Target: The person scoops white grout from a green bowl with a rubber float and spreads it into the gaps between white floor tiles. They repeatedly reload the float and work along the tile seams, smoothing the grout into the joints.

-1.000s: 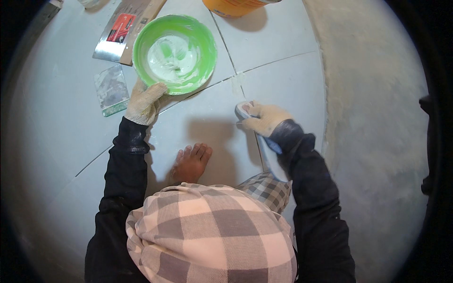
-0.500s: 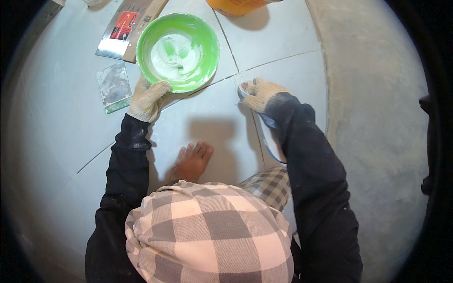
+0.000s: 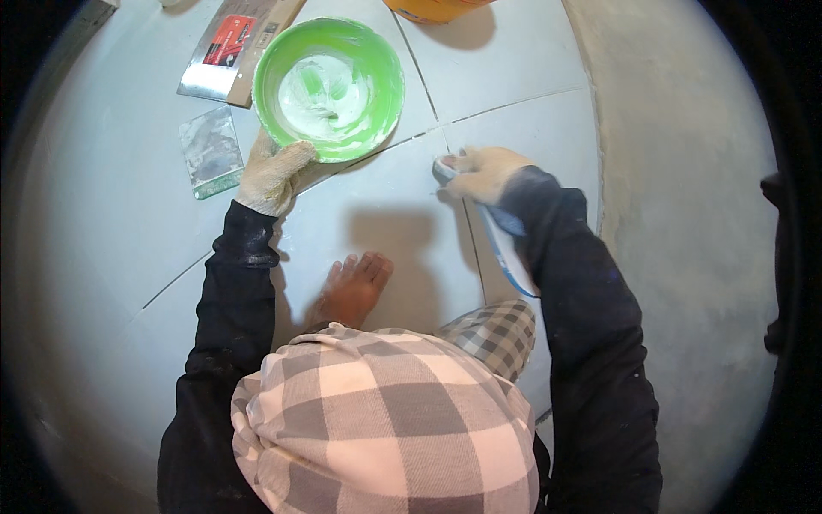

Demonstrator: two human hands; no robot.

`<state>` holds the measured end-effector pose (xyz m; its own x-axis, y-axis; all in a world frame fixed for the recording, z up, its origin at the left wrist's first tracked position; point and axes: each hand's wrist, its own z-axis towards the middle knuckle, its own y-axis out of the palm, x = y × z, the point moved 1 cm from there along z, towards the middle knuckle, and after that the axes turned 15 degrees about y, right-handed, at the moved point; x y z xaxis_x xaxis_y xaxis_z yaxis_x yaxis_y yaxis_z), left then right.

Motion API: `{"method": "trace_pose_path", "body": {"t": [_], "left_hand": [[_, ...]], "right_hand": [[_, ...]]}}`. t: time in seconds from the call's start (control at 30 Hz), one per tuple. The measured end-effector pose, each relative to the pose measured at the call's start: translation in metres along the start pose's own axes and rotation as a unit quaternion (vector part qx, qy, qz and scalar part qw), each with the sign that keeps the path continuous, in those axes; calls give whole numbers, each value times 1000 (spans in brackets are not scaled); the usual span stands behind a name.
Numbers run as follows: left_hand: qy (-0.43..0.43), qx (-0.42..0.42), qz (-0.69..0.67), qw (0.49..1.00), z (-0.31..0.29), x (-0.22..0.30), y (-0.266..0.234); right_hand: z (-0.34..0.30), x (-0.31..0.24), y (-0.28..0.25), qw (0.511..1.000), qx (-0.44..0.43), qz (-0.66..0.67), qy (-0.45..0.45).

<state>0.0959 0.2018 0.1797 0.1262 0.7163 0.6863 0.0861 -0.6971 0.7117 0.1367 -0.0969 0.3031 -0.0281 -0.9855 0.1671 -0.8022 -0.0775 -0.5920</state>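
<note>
My left hand (image 3: 276,176), in a knitted cream glove, grips the near left rim of a green bowl (image 3: 390,103). White paste is smeared inside the bowl. My gloved right hand (image 3: 488,174) is closed around the front end of what looks like a white flip-flop with blue edging and straps (image 3: 511,257), low over a tile joint (image 3: 471,231). The sandal runs back under my right forearm, which hides part of it. The glove's fingers are slightly blurred.
Left of the bowl lie a wide metal scraper (image 3: 208,79) with a red label and a smeared square spreader (image 3: 211,150). An orange bucket (image 3: 441,8) stands at the far edge. My bare foot (image 3: 353,287) rests on the tiles. A grey concrete surface (image 3: 676,223) borders the right.
My right hand has shifted slightly right, and the sandal's rear end has swung right with it. My left hand keeps its hold on the bowl. The whole view has shifted slightly.
</note>
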Motion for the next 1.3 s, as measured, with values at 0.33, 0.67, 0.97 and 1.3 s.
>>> {"method": "trace_pose_path", "body": {"t": [0.33, 0.67, 0.97, 1.3], "left_hand": [[8, -24, -22, 999, 1, 4, 7], [0, -37, -17, 999, 3, 2, 2], [17, -47, 6, 999, 2, 1, 3], [-5, -34, -9, 999, 3, 5, 7]], "right_hand": [[17, -22, 49, 973, 130, 160, 106], [-22, 2, -10, 983, 144, -102, 41], [-16, -4, 12, 987, 73, -118, 77], [-5, -25, 3, 986, 158, -45, 23]]}}
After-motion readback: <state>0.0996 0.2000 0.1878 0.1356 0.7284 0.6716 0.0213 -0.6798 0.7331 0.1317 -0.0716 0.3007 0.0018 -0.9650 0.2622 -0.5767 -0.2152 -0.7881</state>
